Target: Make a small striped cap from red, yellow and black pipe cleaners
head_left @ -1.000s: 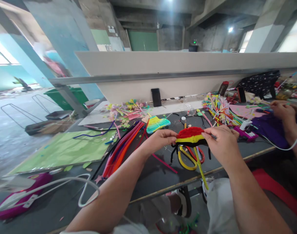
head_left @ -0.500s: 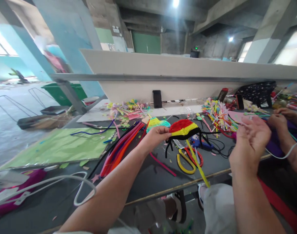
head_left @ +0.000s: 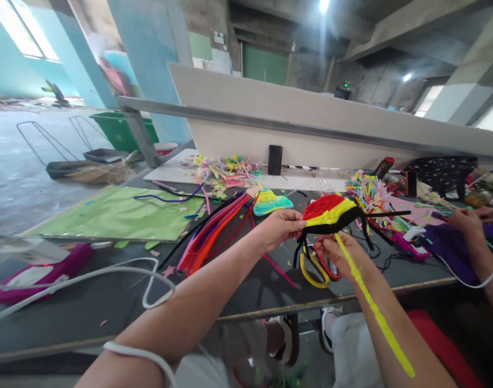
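My left hand [head_left: 284, 226] pinches the left end of a red, yellow and black piece [head_left: 329, 211] made of fuzzy stems, held above the table. Black stems dangle from its lower edge, and one sticks out to the right. A long yellow stem [head_left: 373, 307] runs down from beneath it across my right forearm. Just under the piece is my right hand [head_left: 337, 252], its fingers bent close to the scissors; what they grip, if anything, is hidden. Scissors with yellow and red handles [head_left: 314, 271] lie on the table, partly covered by that hand.
Pink, purple and orange stems [head_left: 214, 234] lie left of centre beside a green sheet [head_left: 120, 213]. A yellow and turquoise piece [head_left: 271, 201] is behind. A phone [head_left: 275, 160] leans on the board. Another person's hands [head_left: 466, 223] work at the right. White cable crosses the left.
My right hand has come in from the right to beneath the colourful piece. The view has shifted and tilted. My left hand still holds the piece.
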Tool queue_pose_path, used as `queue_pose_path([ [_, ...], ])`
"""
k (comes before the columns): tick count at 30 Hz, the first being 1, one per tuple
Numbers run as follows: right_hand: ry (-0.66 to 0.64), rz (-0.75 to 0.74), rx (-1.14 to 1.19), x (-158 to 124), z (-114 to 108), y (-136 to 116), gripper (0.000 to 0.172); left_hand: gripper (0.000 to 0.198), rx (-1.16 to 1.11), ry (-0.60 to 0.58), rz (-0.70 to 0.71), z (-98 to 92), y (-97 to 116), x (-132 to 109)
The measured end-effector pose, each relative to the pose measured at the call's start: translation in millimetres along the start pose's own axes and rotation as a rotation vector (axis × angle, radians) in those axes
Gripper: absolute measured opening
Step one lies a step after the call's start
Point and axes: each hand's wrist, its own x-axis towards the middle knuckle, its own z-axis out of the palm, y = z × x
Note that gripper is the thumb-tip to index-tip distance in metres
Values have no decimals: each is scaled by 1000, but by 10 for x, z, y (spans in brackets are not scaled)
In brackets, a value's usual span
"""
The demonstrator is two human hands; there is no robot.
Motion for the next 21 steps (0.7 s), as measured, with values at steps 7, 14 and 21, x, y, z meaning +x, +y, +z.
queue_pose_path([
  [7, -116, 84, 135, 26, 141, 113, 16, 32, -15, 13, -16, 129, -61, -55],
  [14, -53, 14, 105, -12, 288, 155, 20, 31, 9, 8, 1, 179, -78, -75],
  [21, 98, 59, 145, -11, 249, 136, 17, 31, -22, -40, 70, 178, -83, -76],
])
